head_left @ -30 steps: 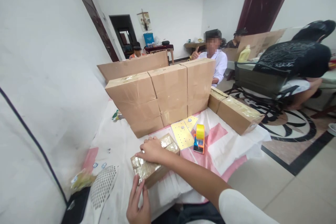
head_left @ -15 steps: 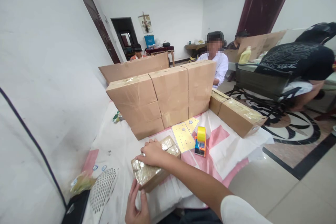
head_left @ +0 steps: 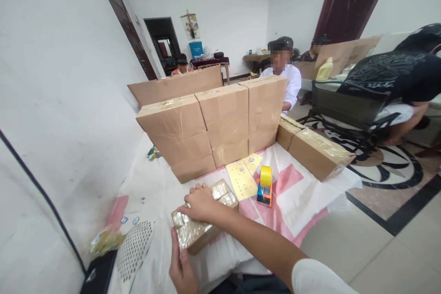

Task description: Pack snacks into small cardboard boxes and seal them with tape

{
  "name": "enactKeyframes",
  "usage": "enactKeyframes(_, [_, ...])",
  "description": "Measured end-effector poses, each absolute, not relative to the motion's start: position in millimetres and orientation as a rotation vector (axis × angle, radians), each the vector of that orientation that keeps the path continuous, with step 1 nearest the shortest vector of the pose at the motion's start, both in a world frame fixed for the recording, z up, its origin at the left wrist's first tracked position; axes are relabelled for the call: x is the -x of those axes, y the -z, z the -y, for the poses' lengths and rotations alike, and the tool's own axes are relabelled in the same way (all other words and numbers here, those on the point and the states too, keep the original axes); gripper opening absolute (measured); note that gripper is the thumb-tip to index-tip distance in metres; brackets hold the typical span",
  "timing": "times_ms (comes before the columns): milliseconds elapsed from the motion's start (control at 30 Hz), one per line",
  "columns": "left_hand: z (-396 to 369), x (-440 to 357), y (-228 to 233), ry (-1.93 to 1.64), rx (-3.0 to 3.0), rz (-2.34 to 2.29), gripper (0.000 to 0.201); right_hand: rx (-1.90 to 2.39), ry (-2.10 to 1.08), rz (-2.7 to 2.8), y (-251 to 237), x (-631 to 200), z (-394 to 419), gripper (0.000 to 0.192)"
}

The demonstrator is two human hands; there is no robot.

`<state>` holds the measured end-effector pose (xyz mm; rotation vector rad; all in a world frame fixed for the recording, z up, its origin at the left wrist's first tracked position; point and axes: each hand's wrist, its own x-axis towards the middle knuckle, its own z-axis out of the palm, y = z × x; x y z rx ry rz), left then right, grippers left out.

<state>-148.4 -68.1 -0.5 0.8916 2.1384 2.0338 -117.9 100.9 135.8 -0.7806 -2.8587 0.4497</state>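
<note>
Head view, lower centre: taped box (head_left: 203,225) on worktop (head_left: 155,193); right hand (head_left: 200,203) flat on top, left hand (head_left: 181,268) gripping near end.

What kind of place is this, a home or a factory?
Probably a room in a house used as a small packing workshop: sealed cardboard boxes stacked on a covered table, a tape dispenser, house doors, other people seated nearby.
</note>
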Motion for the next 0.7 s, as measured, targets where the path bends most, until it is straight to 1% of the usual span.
enactKeyframes(233, [64, 147, 8, -2.098, -0.848, -2.153, 0.052, 0.773, -0.471, 2.866, -137, 117, -101, 0.062])
enactKeyframes(467, [55, 133, -3, -2.228, -0.699, -2.153, 0.05, 0.673, -0.458, 2.785, -132, 112, -104, 0.043])
enactKeyframes(533, [56, 132, -9, -2.191, -0.662, -2.12, 0.05, 0.572, -0.435, 2.822, -140, 105, -104, 0.041])
enactKeyframes(633, [62, 134, -18, -2.109, -0.61, -2.09, 0.051, 0.34, -0.405, 2.901, -165, 78, -115, 0.039])
enactKeyframes(700, [65, 134, -23, -2.091, -0.603, -2.08, 0.052, 0.36, -0.465, 2.867, -183, 49, -138, 0.033])
